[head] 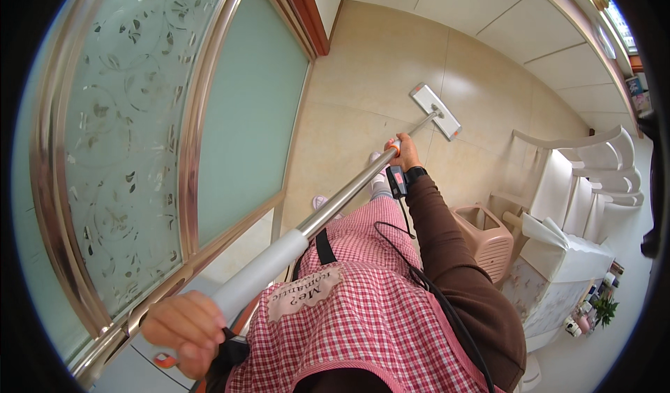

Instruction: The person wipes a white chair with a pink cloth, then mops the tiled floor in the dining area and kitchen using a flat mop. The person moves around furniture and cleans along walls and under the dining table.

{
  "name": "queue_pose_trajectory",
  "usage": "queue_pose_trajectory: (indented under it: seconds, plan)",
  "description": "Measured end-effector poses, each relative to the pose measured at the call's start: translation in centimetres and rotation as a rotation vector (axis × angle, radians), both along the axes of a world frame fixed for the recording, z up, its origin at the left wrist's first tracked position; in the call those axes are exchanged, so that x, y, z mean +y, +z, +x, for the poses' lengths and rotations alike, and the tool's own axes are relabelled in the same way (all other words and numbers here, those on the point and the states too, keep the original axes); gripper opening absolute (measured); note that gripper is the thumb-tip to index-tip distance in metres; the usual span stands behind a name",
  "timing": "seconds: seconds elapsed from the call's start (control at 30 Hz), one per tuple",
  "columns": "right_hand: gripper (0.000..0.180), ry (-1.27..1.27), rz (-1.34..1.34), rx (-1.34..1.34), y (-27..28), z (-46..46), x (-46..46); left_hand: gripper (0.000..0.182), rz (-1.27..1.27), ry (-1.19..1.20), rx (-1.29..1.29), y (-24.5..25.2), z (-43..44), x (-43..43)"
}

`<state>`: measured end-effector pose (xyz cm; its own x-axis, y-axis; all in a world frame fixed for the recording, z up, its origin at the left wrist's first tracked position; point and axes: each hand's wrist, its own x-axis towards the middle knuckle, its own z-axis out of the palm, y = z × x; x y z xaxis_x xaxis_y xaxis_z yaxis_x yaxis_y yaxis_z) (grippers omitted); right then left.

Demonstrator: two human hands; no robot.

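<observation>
A flat mop reaches diagonally across the view. My left hand (186, 330) is closed around the upper end of its pale grey grip (261, 270), by an orange-marked end cap (165, 360). Lower down, my right hand (404, 152) wraps the steel pole (348, 197) at an orange-and-white collar. The flat white mop head (435, 111), with orange bits at its ends, rests on the beige tiled floor (366, 79). Its underside is hidden.
Frosted glass sliding doors (251, 110) with metal frames stand on the left. White cabinets (471, 11) line the far side. To the right are a pinkish plastic stool (484, 236), white chairs (555, 184) and a cloth-covered table (560, 267). A black cable (445, 304) runs along my right arm.
</observation>
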<state>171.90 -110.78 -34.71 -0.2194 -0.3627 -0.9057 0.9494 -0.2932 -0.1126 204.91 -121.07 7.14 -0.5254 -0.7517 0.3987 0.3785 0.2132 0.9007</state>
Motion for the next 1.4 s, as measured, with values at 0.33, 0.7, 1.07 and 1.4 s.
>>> queue_pose_trajectory:
  seconds: [0.33,0.7,1.07,1.4]
  plan:
    - [0.018,0.275,-0.107,0.027,-0.7,16.4,-3.9,0.018,-0.062,0.106,-0.156,3.8,13.9,-0.3]
    - [0.023,0.456,-0.175,-0.067,4.6,28.8,-6.0,0.019,-0.117,0.053,0.203,8.7,22.5,1.2]
    - [0.021,0.243,-0.274,-0.103,6.4,25.6,-0.6,0.019,-0.359,-0.221,0.077,9.9,17.9,6.4]
    - [0.015,0.009,-0.310,-0.018,7.5,20.4,9.6,0.022,-0.134,-0.054,0.315,7.6,15.0,13.4]
